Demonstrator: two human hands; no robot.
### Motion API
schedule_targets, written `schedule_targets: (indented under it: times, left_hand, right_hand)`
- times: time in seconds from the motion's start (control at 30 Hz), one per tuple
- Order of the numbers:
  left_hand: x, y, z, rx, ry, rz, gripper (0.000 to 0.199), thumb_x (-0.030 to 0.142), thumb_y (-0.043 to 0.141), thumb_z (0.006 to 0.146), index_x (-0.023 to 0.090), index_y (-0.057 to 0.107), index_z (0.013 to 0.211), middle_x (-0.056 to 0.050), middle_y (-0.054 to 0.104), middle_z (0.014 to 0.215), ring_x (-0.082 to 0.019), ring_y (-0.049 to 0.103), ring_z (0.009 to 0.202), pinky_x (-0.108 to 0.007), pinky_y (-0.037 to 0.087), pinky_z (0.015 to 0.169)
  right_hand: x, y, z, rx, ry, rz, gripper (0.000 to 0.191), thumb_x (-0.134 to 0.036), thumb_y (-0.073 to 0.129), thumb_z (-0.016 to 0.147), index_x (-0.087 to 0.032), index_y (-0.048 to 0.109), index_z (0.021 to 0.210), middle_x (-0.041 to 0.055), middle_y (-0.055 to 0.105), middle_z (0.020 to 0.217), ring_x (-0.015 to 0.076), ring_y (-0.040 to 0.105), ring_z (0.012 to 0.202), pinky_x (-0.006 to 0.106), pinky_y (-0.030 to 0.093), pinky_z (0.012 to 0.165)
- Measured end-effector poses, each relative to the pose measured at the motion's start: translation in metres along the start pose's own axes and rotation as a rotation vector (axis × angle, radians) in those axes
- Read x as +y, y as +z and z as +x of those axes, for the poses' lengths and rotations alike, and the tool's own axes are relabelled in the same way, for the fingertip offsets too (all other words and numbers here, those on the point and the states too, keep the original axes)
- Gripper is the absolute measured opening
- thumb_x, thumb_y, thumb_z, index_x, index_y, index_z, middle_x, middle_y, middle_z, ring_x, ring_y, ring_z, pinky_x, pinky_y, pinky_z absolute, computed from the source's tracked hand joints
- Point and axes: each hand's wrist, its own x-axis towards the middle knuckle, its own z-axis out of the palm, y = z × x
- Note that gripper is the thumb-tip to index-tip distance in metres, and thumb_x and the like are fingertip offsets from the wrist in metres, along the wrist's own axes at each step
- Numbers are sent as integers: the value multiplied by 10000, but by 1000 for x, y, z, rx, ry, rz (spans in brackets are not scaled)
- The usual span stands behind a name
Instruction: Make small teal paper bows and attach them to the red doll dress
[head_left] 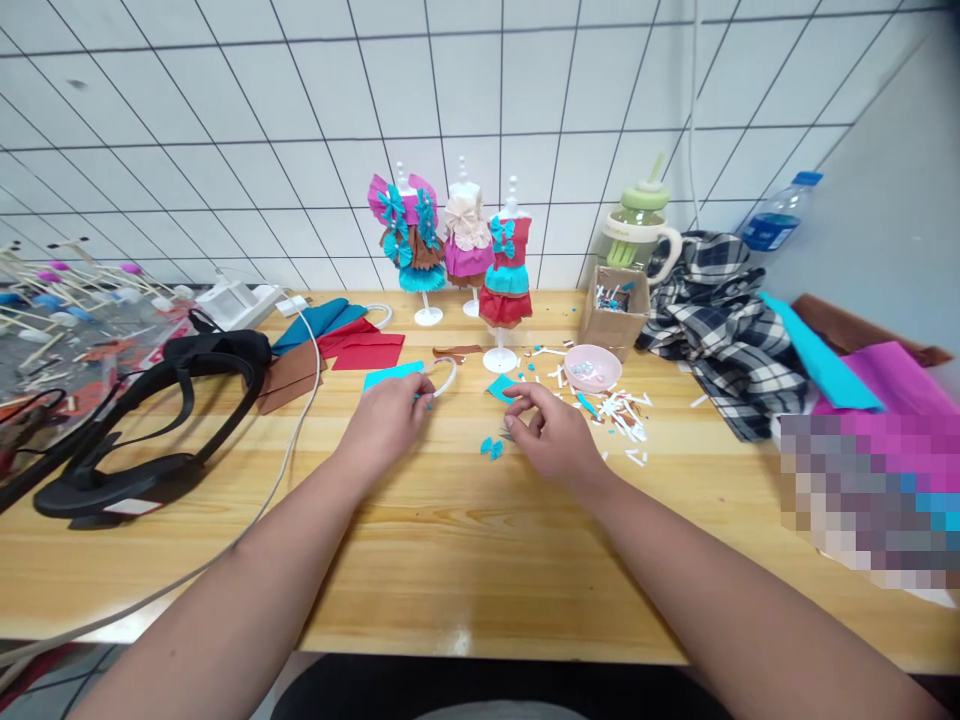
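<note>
My left hand (390, 412) is closed, with its thumb and fingers at the near side of a thin white ring (448, 378) that looks like a roll of tape. Under and behind that hand lies a turquoise paper sheet (391, 374). My right hand (553, 432) has its thumb and index finger curved and apart, the index fingertip by a small turquoise paper piece (499, 388). A grey pointed tip shows below the right thumb; whether the hand holds it I cannot tell. A turquoise paper bow (492, 448) lies just left of that thumb.
Three small dress forms in paper clothes (507, 270) stand at the back. To their right are a pink bowl (593, 368), white paper scraps (624, 415), a cardboard box (616, 315) and a jug (636, 225). A black headset (217, 440) and white cable (289, 460) lie left.
</note>
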Motion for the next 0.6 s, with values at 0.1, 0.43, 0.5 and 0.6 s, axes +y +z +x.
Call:
schedule_targets:
  times: [0.1, 0.43, 0.5, 0.6]
  left_hand:
    - [22, -2, -9, 3, 126, -250, 164, 295, 417, 912, 211, 549, 962, -51, 687, 908, -219, 613, 913, -332, 428, 816]
    - [54, 7, -28, -90, 284, -525, 199, 312, 451, 924, 225, 612, 1002, -36, 699, 937, -186, 618, 938, -309, 422, 898]
    - [52, 6, -28, -101, 303, -530, 209, 315, 484, 904, 234, 618, 1043, -37, 704, 975, -190, 622, 951, -310, 422, 916]
    - [52, 5, -28, -139, 272, -560, 231, 296, 493, 893, 240, 616, 1080, -32, 712, 984, -181, 636, 918, -274, 459, 828]
  right_hand:
    - [-10, 0, -6, 17, -76, 100, 328, -290, 556, 837, -237, 531, 1160, 37, 688, 1023, 135, 624, 697, 245, 463, 596]
    - [-19, 6, -12, 75, -125, 166, 236, -279, 588, 827, -247, 583, 1061, 38, 686, 1029, 177, 640, 907, 245, 492, 629]
    - [-17, 5, -12, 85, -126, 139, 208, -296, 588, 832, -246, 597, 1034, 31, 689, 986, 174, 638, 874, 253, 488, 641]
    - [-16, 4, -12, 101, -148, 93, 176, -320, 573, 849, -245, 618, 1003, 24, 688, 910, 166, 629, 799, 263, 482, 641]
